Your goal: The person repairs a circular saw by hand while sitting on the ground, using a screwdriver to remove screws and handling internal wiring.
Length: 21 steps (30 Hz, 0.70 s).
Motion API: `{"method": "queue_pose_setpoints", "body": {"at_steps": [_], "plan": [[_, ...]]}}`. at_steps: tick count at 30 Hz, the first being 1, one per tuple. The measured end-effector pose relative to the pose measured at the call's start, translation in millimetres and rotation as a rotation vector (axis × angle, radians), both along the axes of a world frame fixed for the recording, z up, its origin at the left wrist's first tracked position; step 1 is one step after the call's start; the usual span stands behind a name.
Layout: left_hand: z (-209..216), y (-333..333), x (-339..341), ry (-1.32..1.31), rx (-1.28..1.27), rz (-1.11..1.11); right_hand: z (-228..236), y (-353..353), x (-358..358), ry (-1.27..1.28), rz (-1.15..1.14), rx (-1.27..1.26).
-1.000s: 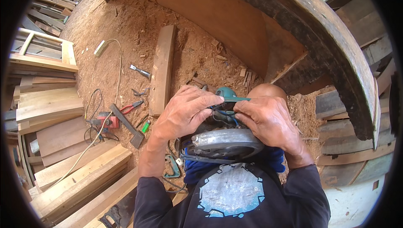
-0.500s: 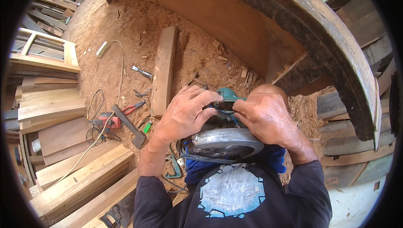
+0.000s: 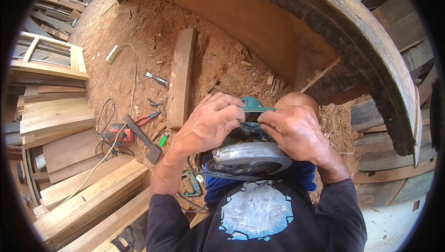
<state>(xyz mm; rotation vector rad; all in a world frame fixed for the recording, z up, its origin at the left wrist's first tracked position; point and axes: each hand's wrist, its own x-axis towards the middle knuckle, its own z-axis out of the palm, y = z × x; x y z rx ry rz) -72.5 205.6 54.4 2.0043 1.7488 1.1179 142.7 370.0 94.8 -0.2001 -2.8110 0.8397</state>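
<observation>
On the circular saw (image 3: 252,147), the guard (image 3: 231,153) is dull, scuffed metal and the teal housing (image 3: 251,101) looks like smooth plastic. The plank (image 3: 181,78) is matt wood (the sawdust (image 3: 111,29) is rougher, all loose flakes). The shirt (image 3: 197,238) is matt cloth; the red plier grips (image 3: 149,118) look plastic.

Teal and dull silver against tawny sawdust (image 3: 116,57).
From where I stand, the power tool's guard (image 3: 252,153) is scuffed silver-grey and its housing (image 3: 251,102) teal; the cloth (image 3: 307,181) is vivid blue, the shirt (image 3: 167,219) black with a mottled grey-white round print (image 3: 255,209) edged in light blue, the pliers' handles (image 3: 149,118) red, the clamp (image 3: 195,185) teal, the plank (image 3: 182,80) brown, the stacked boards (image 3: 88,196) pale yellow.
</observation>
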Motion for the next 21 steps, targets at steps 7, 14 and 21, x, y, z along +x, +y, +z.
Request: {"method": "queue_pose_setpoints", "body": {"at_steps": [7,14,21], "plan": [[-3,-3,-3,0.025,0.071,-0.030,-1,-5,3,0.073,-0.075,-0.259],[-2,-5,0,0.051,0.025,0.032,2,-4,6,-0.062,-0.054,-0.279],[-13,-1,-1,0.179,0.191,0.073,2,-3,1,-0.098,-0.064,-0.348]]}}
